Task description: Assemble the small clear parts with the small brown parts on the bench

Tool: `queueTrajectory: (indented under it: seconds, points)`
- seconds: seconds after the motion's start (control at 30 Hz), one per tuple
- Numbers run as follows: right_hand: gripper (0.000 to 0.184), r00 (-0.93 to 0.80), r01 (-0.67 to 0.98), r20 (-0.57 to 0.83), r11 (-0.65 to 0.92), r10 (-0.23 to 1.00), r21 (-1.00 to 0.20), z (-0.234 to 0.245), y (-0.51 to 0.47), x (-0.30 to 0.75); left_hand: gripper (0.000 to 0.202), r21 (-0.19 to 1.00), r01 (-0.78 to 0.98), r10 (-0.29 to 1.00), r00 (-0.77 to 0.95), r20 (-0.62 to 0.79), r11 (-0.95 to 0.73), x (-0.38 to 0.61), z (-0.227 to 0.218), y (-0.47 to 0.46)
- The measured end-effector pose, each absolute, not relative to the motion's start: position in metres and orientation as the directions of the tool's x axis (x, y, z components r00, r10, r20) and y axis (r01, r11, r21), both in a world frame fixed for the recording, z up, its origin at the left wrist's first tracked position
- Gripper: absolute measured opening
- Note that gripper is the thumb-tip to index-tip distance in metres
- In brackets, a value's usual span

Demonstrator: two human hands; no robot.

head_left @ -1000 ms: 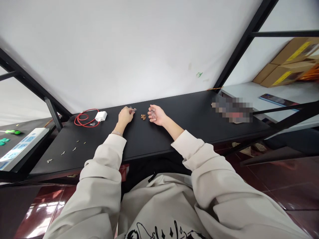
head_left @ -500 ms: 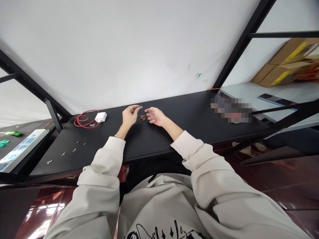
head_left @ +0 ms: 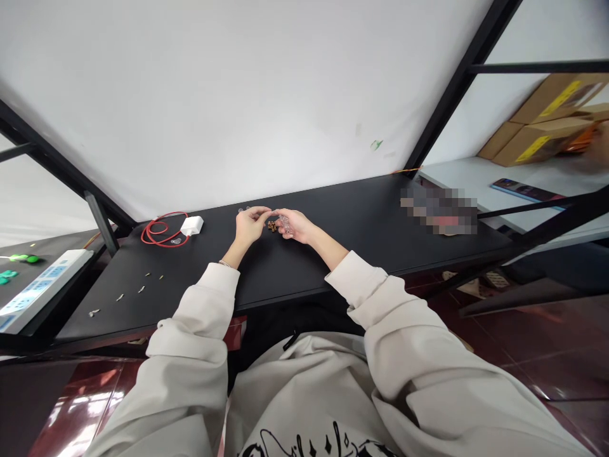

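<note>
Left hand | right hand holds clear piece | axis pointing up-left

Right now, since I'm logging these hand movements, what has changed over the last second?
The left hand has moved right and the right hand slightly left, bringing their fingers together above the small brown pieces. The right hand still holds the clear plastic piece. The red cable and white power adapter stayed put.

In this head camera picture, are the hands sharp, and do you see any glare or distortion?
Head view: the left hand, right hand and clear piece look fairly sharp but small. Head view: glare shines on the red floor. Head view: the wide lens makes the black frame lean strongly, and a patch is pixelated.
</note>
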State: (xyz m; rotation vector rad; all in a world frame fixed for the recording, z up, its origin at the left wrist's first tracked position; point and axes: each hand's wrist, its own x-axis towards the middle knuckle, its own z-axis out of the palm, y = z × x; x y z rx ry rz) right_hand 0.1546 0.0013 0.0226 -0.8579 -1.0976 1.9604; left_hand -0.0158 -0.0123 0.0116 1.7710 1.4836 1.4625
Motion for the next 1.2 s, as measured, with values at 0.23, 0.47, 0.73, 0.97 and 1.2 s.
queueTrajectory:
  seconds: [0.23,0.47,0.73,0.97,1.2]
  points:
    - [0.019,-0.505,-0.214,-0.190,-0.335,0.842,-0.918,0.0227,-0.0007,0.1532,0.023,0.784,0.483,0.874,-0.073,0.481,-0.391,-0.0169,0.0102,-0.0117]
    - [0.019,-0.499,-0.208,-0.197,-0.338,0.844,-0.918,0.0267,-0.0043,0.1526,0.020,0.787,0.481,0.876,-0.077,0.477,-0.386,-0.0168,0.0118,-0.0129]
    - [0.023,-0.472,-0.200,-0.215,-0.342,0.855,-0.918,0.0252,-0.0042,0.1507,0.017,0.772,0.535,0.886,-0.086,0.455,-0.344,-0.0158,0.0134,-0.0133]
    - [0.026,-0.520,-0.238,-0.253,-0.424,0.816,-0.874,0.0250,-0.0018,0.1515,0.018,0.760,0.550,0.882,-0.083,0.463,-0.347,-0.0143,0.0109,-0.0122]
    - [0.034,-0.522,-0.194,-0.288,-0.441,0.803,-0.876,0.0237,0.0010,0.1507,0.020,0.760,0.547,0.888,-0.063,0.456,-0.351,-0.0141,0.0097,-0.0121]
